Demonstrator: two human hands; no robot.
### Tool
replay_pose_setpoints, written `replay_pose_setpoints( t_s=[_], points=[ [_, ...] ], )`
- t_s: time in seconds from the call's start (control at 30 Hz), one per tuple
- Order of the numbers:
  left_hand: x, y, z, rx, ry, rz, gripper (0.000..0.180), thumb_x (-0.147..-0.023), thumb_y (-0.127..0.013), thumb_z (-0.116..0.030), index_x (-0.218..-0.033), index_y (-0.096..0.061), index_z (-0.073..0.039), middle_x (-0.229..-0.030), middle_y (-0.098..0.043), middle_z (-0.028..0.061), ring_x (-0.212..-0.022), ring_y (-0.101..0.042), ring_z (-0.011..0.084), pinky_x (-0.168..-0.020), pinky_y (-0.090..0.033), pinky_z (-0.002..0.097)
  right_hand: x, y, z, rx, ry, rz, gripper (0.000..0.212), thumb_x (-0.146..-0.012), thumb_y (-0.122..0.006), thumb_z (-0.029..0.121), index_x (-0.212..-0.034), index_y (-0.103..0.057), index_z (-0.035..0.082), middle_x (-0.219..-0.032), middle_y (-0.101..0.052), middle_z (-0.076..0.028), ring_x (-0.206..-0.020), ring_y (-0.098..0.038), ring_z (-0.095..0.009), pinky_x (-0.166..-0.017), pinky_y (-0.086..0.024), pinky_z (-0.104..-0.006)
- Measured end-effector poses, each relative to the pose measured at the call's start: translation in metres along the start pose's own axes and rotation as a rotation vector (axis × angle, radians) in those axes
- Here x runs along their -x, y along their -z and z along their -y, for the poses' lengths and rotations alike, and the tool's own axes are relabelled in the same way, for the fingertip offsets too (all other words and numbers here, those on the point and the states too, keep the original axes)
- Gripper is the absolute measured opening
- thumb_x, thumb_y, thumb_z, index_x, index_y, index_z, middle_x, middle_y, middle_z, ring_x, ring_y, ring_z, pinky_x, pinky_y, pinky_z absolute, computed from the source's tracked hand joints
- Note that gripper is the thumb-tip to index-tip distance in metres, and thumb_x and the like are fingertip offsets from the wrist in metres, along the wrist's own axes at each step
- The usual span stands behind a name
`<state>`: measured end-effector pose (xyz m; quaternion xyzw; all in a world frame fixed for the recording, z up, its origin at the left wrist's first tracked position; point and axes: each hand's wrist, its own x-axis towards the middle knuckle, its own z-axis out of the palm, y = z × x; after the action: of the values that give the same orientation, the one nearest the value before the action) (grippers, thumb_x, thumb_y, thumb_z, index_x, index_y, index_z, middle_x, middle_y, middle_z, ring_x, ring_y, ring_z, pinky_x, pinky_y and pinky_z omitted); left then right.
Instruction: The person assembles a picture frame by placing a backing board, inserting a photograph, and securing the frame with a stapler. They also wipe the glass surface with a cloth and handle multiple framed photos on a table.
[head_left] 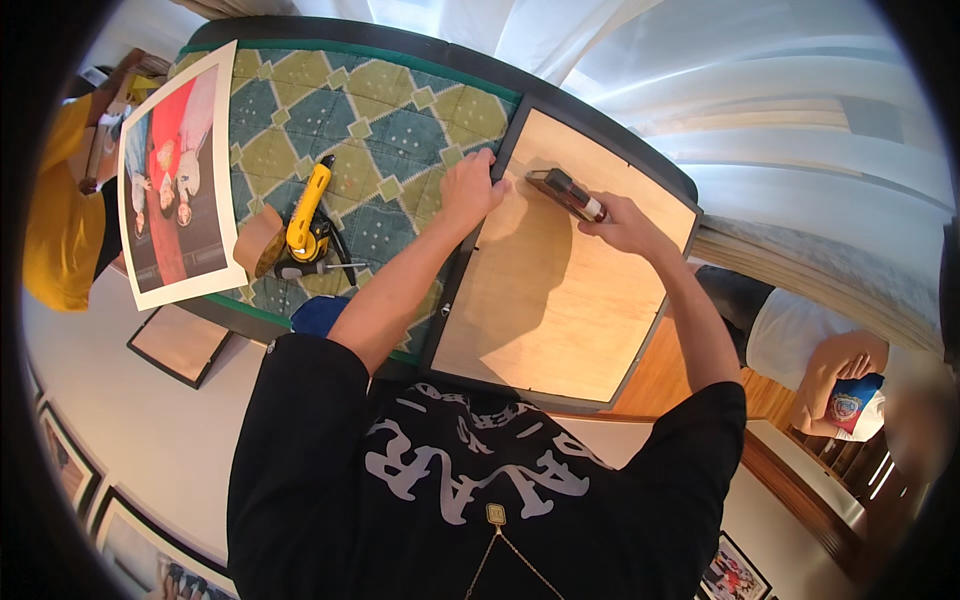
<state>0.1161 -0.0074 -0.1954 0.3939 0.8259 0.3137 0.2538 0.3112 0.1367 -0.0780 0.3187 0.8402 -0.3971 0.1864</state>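
A picture frame point(470, 262) with a dark rim lies face down, its pale wooden backing board point(545, 290) facing up. My left hand point(472, 188) grips the left side of the rim, fingers curled over it near the far end. In my right hand point(622, 226) is a dark staple gun point(568, 192) with a reddish part near the grip. It sits over the far part of the board, its nose pointing left. Whether it touches the board I cannot tell. Small dark tabs show along the board's edges.
Left on the patterned quilted cover point(400, 120) lie a yellow utility knife point(309, 205), a tape roll point(259, 242) and a screwdriver point(305, 268). A large photo print point(180, 180) overhangs the left edge. People stand left point(62, 220) and right point(800, 340); sheer curtains point(760, 110) hang beyond.
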Motion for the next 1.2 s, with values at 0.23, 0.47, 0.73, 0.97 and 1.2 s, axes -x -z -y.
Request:
replay_pose_setpoints(
  t_s=[0.23, 0.47, 0.73, 0.97, 1.2],
  points=[
    [0.000, 0.004, 0.000, 0.098, -0.041, -0.026, 0.035, -0.067, -0.078, -0.026, -0.087, -0.059, -0.004, -0.076, -0.061, 0.0115, -0.075, -0.061, 0.0339, -0.063, -0.046, 0.0432, -0.039, 0.021, 0.029, 0.151, 0.050, 0.161, 0.032, -0.070, -0.057, 0.009, -0.099, -0.063, -0.001, -0.081, -0.065, -0.025, -0.078, -0.062, -0.040, -0.072, -0.049, -0.0439],
    [0.002, -0.017, 0.017, 0.144, -0.189, -0.138, 0.035, -0.067, -0.078, -0.027, -0.086, -0.058, -0.005, -0.075, -0.062, 0.0127, -0.071, -0.061, 0.0347, -0.061, -0.046, 0.0434, -0.040, 0.010, 0.029, 0.348, 0.039, 0.066, 0.022, -0.071, -0.056, 0.012, -0.087, -0.066, 0.001, -0.074, -0.064, -0.025, -0.072, -0.062, -0.042, -0.069, -0.050, -0.0470],
    [0.025, -0.002, 0.027, 0.104, -0.202, -0.159, 0.040, -0.070, -0.077, -0.034, -0.096, -0.064, -0.006, -0.078, -0.064, 0.0111, -0.072, -0.062, 0.0297, -0.062, -0.049, 0.0405, 0.027, -0.015, 0.039, 0.253, -0.071, 0.098, 0.027, -0.070, -0.061, 0.016, -0.088, -0.060, -0.003, -0.073, -0.064, -0.024, -0.072, -0.063, -0.041, -0.066, -0.049, -0.0452],
    [0.226, 0.045, 0.052, 0.019, 0.106, 0.243, 0.049, -0.071, -0.076, -0.024, -0.110, -0.056, -0.002, -0.094, -0.062, 0.0200, -0.084, -0.062, 0.0401, -0.071, -0.052, 0.0471, 0.121, -0.140, 0.074, -0.081, -0.016, 0.247, 0.041, -0.068, -0.059, 0.007, -0.108, -0.057, -0.003, -0.085, -0.062, -0.024, -0.083, -0.061, -0.040, -0.078, -0.048, -0.0451],
    [0.235, 0.028, 0.069, 0.068, -0.059, 0.113, 0.049, -0.062, -0.079, -0.015, -0.102, -0.054, -0.002, -0.093, -0.060, 0.0209, -0.081, -0.061, 0.0423, -0.067, -0.051, 0.0484, 0.108, -0.164, 0.106, 0.243, 0.067, 0.233, 0.033, -0.068, -0.056, 0.010, -0.097, -0.061, -0.004, -0.077, -0.063, -0.024, -0.075, -0.062, -0.042, -0.074, -0.050, -0.0488]
  ],
)
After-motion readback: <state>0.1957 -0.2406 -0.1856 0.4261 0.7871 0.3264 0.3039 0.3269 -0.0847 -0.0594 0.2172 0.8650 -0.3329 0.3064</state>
